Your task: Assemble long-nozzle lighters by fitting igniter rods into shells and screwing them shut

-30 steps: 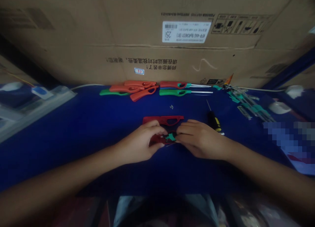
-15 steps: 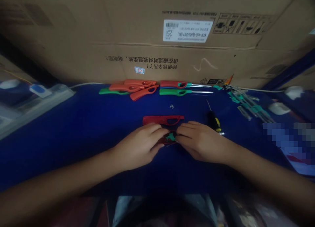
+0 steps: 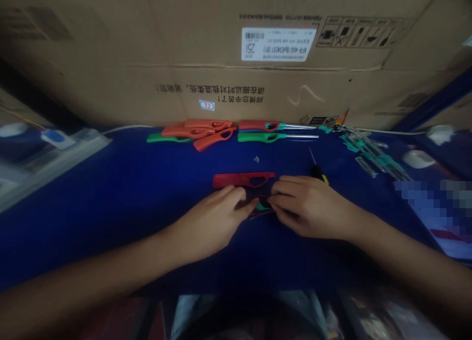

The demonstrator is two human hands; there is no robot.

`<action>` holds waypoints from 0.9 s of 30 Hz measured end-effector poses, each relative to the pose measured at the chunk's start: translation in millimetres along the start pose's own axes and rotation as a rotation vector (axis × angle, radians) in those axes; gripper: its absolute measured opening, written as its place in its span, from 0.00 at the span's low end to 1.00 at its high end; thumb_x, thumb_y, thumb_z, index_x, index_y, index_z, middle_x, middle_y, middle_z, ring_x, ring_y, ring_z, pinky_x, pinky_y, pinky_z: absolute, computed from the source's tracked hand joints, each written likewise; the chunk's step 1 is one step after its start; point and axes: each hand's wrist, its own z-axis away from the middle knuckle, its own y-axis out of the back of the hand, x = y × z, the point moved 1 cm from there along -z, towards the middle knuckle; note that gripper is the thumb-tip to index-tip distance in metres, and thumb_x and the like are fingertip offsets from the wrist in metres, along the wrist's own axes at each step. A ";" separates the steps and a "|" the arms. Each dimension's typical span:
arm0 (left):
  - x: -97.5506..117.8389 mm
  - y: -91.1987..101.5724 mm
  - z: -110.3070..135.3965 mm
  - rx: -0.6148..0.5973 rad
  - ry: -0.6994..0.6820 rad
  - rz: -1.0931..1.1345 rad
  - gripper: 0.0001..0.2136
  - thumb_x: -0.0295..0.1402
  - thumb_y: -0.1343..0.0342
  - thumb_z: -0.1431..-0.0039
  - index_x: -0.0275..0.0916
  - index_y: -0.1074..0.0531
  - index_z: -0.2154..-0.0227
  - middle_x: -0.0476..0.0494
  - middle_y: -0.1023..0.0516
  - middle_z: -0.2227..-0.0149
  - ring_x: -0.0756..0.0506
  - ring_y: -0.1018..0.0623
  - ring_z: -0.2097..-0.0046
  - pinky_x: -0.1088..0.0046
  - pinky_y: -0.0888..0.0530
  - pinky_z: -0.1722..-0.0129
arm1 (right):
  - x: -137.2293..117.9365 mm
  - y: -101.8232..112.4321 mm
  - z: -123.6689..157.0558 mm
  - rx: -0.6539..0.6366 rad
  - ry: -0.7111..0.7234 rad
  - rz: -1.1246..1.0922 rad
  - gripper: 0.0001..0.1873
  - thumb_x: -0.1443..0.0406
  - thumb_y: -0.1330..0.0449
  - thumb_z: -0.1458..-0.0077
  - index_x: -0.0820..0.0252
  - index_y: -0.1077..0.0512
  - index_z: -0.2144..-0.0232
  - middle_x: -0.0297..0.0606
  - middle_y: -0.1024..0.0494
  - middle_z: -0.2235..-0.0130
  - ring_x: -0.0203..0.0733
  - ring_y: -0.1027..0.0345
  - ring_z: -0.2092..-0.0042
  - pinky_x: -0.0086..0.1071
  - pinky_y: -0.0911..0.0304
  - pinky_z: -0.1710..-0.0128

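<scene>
Between my two hands, low on the blue tabletop, is a red lighter shell half with a teal part [image 3: 262, 204] inside it; fingers cover most of it. My left hand [image 3: 217, 219] is closed at its left end, with the thumb and index finger against the teal part. From the right, my right hand [image 3: 308, 207] grips the other end with bent fingers. Just beyond them lies a second red lighter shell half [image 3: 239, 179], untouched. A screwdriver [image 3: 317, 171] with a black and yellow handle lies partly hidden behind my right hand.
Orange lighter shells [image 3: 199, 131] are piled at the back. Beside them are a red-handled lighter [image 3: 258, 126] and a green one [image 3: 258, 137] with metal tubes. Several teal-and-metal lighter inserts [image 3: 379, 155] lie at right. A cardboard box [image 3: 129, 84] forms the back wall.
My left thumb and index finger have shifted right over the teal part, covering more of it. My right hand has moved slightly right and now hides more of the screwdriver.
</scene>
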 end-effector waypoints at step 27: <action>-3.8 -2.3 1.6 0.130 -0.024 0.069 0.18 0.26 0.51 0.31 0.39 0.33 0.40 0.39 0.27 0.50 0.40 0.29 0.47 0.58 0.26 0.44 | 5.5 3.5 3.3 -0.230 -0.069 -0.188 0.01 0.69 0.43 0.41 0.59 0.32 0.65 0.35 0.28 0.61 0.34 0.36 0.68 0.29 0.44 0.69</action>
